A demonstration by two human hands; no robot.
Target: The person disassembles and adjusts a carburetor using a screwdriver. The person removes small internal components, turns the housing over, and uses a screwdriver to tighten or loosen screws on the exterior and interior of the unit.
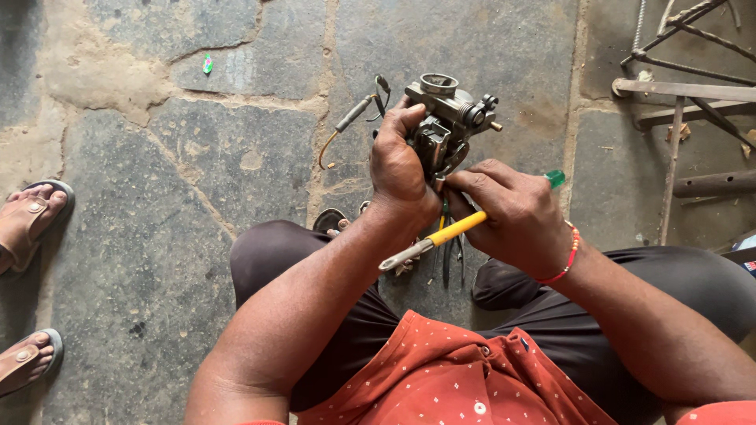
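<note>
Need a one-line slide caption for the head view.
Left hand grips a grey metal carburetor over stone floor; right hand holds a yellow-handled screwdriver.

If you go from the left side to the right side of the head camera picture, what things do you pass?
Sandalled feet → green scrap on the floor → loose wire → left hand → metal engine part → right hand → red wrist thread → metal frame.

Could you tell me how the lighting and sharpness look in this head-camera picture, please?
Head view: soft, even daylight, no glare; faint shadow under the legs on the stone floor. The left hand, right hand and metal carburettor are sharp; the frame edges bend slightly.
</note>
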